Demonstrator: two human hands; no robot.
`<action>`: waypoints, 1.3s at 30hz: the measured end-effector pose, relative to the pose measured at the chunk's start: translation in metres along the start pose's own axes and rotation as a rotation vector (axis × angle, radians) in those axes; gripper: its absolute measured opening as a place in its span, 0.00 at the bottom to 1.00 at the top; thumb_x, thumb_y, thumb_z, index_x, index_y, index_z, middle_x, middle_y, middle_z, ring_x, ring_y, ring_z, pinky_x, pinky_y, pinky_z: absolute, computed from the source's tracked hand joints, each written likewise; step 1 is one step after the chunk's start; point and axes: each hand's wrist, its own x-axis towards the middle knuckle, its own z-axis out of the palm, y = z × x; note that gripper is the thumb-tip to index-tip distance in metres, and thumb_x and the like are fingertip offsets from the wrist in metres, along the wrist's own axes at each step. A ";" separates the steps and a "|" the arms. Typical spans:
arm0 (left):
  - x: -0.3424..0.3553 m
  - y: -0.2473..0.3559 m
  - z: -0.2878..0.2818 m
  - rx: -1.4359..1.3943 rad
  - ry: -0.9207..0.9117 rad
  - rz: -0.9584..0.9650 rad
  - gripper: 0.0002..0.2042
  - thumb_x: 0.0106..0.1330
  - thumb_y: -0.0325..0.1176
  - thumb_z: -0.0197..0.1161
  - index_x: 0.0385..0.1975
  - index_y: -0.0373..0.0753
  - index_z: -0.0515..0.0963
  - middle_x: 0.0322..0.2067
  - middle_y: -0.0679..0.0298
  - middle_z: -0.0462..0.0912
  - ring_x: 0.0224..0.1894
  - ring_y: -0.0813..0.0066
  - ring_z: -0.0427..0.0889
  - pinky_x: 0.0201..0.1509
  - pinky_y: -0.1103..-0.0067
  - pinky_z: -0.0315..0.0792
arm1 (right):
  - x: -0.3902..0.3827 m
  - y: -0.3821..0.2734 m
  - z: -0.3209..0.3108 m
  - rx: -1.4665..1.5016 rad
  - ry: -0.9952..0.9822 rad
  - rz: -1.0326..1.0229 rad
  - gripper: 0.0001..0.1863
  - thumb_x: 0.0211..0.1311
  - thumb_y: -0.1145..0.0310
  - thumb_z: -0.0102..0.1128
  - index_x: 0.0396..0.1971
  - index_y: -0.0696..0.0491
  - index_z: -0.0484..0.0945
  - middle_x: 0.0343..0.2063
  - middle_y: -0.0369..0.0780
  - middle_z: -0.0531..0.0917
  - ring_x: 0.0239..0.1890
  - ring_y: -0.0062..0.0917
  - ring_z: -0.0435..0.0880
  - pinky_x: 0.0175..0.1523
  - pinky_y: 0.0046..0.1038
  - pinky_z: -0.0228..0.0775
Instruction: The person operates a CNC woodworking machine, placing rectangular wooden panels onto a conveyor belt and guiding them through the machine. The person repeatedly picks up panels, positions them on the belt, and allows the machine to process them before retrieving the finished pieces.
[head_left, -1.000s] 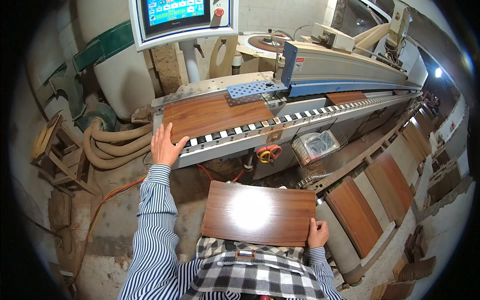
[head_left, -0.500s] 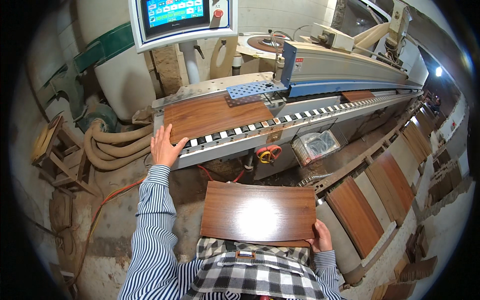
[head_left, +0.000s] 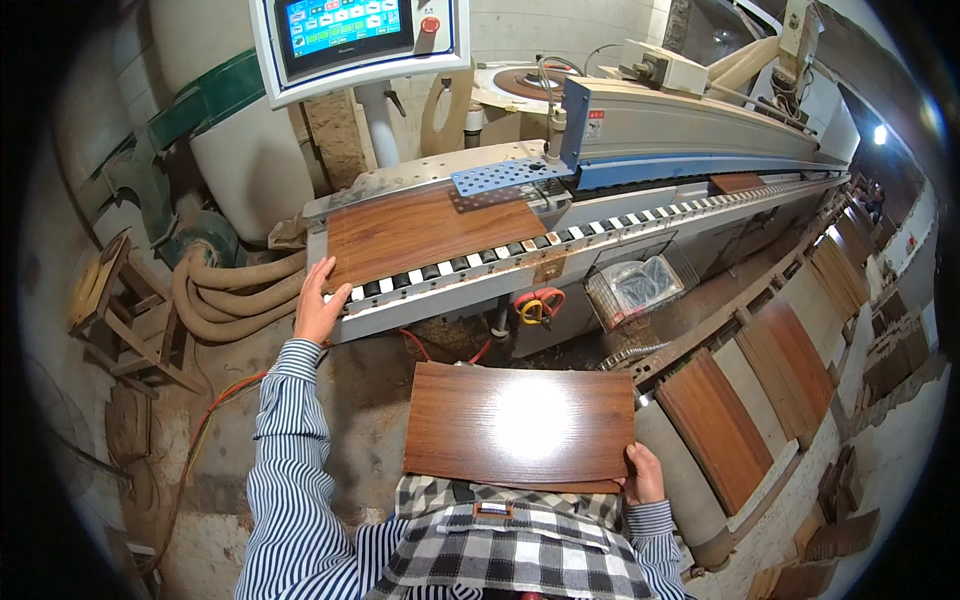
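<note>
A brown wood-grain board (head_left: pixel 430 238) lies flat on the infeed end of a long machine, its right end reaching beneath a blue perforated plate (head_left: pixel 505 179). My left hand (head_left: pixel 320 308) is at the board's near left corner, fingers stretched and thumb apart, gripping nothing; whether the fingertips touch the board I cannot tell. My right hand (head_left: pixel 645 474) grips the right edge of a second wood-grain board (head_left: pixel 470 425), which lies across my front above a checked apron (head_left: pixel 500 550). Another edge shows under it. Some of the right fingers are hidden behind this board.
A roller track (head_left: pixel 600 232) runs along the machine's near side toward a smaller board (head_left: pixel 738 182). Scissors (head_left: pixel 540 305) and a wire basket (head_left: pixel 640 290) hang below. Boards (head_left: pixel 710 430) lie on a rack at right. Hoses (head_left: pixel 235 290) and a wooden stool (head_left: pixel 130 310) stand left.
My left hand has drawn back a little to the left from the board on the machine. The smaller board has travelled farther along the track. My right hand keeps its hold.
</note>
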 end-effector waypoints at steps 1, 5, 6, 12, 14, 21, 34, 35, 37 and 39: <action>0.001 0.000 0.001 0.000 0.004 0.006 0.29 0.61 0.41 0.62 0.61 0.39 0.65 0.64 0.52 0.61 0.69 0.58 0.55 0.70 0.69 0.52 | 0.000 0.001 0.001 -0.001 0.014 0.001 0.15 0.66 0.63 0.50 0.45 0.58 0.73 0.31 0.36 0.81 0.26 0.19 0.80 0.27 0.20 0.75; 0.003 -0.005 0.000 0.015 0.013 0.009 0.28 0.61 0.41 0.62 0.60 0.38 0.67 0.64 0.51 0.62 0.68 0.57 0.56 0.69 0.69 0.52 | 0.002 0.002 -0.004 -0.008 -0.029 -0.006 0.15 0.66 0.62 0.50 0.45 0.57 0.73 0.31 0.35 0.81 0.25 0.18 0.80 0.27 0.20 0.74; 0.003 -0.007 0.000 0.023 0.010 0.007 0.28 0.61 0.41 0.62 0.60 0.37 0.67 0.63 0.51 0.62 0.68 0.57 0.57 0.69 0.69 0.52 | 0.002 0.001 -0.005 -0.008 -0.062 -0.011 0.15 0.66 0.62 0.50 0.45 0.57 0.73 0.31 0.35 0.81 0.26 0.17 0.80 0.27 0.20 0.74; 0.008 -0.003 -0.004 0.067 -0.019 0.008 0.28 0.61 0.41 0.62 0.59 0.36 0.67 0.62 0.50 0.64 0.66 0.56 0.59 0.69 0.70 0.54 | -0.003 -0.005 0.006 -0.003 0.038 0.036 0.15 0.68 0.66 0.47 0.49 0.59 0.72 0.29 0.34 0.79 0.24 0.14 0.76 0.27 0.16 0.70; 0.008 -0.002 -0.005 0.086 -0.036 0.002 0.28 0.61 0.43 0.62 0.60 0.37 0.66 0.62 0.50 0.64 0.67 0.56 0.59 0.69 0.68 0.53 | -0.003 -0.005 0.008 0.000 0.051 0.039 0.16 0.68 0.66 0.47 0.49 0.59 0.72 0.30 0.34 0.79 0.24 0.14 0.76 0.27 0.16 0.70; 0.010 0.015 -0.004 0.268 -0.112 -0.055 0.30 0.63 0.49 0.57 0.64 0.45 0.62 0.63 0.56 0.65 0.69 0.57 0.53 0.71 0.56 0.36 | -0.003 -0.006 0.008 -0.001 0.041 0.046 0.16 0.69 0.66 0.47 0.50 0.60 0.72 0.31 0.34 0.80 0.25 0.14 0.77 0.28 0.16 0.72; 0.027 0.061 0.051 0.379 -0.116 0.005 0.31 0.64 0.51 0.55 0.65 0.48 0.59 0.64 0.59 0.64 0.70 0.57 0.51 0.70 0.51 0.32 | -0.002 -0.001 0.000 0.008 -0.008 0.006 0.16 0.66 0.64 0.51 0.48 0.59 0.72 0.32 0.36 0.80 0.28 0.18 0.81 0.32 0.21 0.77; 0.029 0.065 0.058 0.375 -0.109 0.020 0.31 0.64 0.51 0.55 0.65 0.48 0.60 0.64 0.58 0.64 0.70 0.57 0.51 0.70 0.51 0.32 | -0.002 0.001 -0.001 0.010 -0.006 0.000 0.17 0.66 0.64 0.51 0.49 0.59 0.71 0.33 0.36 0.80 0.29 0.18 0.81 0.33 0.21 0.78; 0.033 0.073 0.074 0.367 -0.092 0.045 0.30 0.64 0.51 0.54 0.65 0.48 0.60 0.64 0.57 0.63 0.70 0.57 0.51 0.70 0.51 0.32 | -0.003 0.002 0.001 0.008 -0.012 -0.022 0.19 0.66 0.64 0.51 0.51 0.59 0.69 0.36 0.37 0.80 0.30 0.20 0.81 0.34 0.22 0.78; 0.036 0.085 0.089 0.368 -0.090 0.039 0.31 0.64 0.53 0.53 0.64 0.47 0.61 0.64 0.55 0.63 0.70 0.56 0.52 0.70 0.51 0.32 | -0.005 0.001 0.003 -0.001 -0.032 -0.055 0.22 0.66 0.63 0.51 0.55 0.59 0.66 0.40 0.39 0.79 0.32 0.22 0.82 0.36 0.24 0.80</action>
